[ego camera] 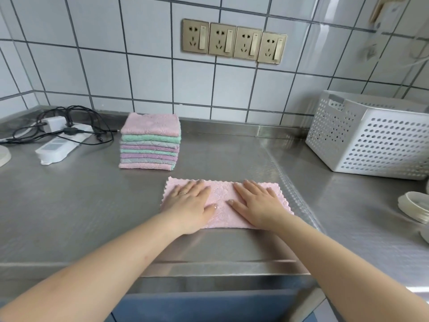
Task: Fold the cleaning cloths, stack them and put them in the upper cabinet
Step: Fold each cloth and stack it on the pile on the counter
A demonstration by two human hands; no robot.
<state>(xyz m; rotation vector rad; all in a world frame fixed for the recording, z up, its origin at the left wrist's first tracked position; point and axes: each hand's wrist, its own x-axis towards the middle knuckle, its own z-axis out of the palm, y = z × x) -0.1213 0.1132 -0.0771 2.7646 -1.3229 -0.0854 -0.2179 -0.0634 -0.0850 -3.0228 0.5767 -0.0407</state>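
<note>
Two flat hands is what you have on the job. At the far left edge of the frame a pale round dish [3, 155] is cut off. Right of it a white power strip [60, 145] lies on the steel counter [69, 205], with black cables [69, 126] looped over it. Left of centre sits your stack [150, 141] of folded cloths, pink on top, green, grey and purple below. Lower centre, the pink cloth [221, 201] lies as a long band. Your left hand [192, 201] presses its left half, fingers straight and spread, a ring on one. Your right hand [257, 201] presses the right half the same way. Above, four brass sockets [234, 41] line the tiled wall. At right stands a white perforated basket [371, 140], then stacked plates [415, 209] at the frame edge.
</note>
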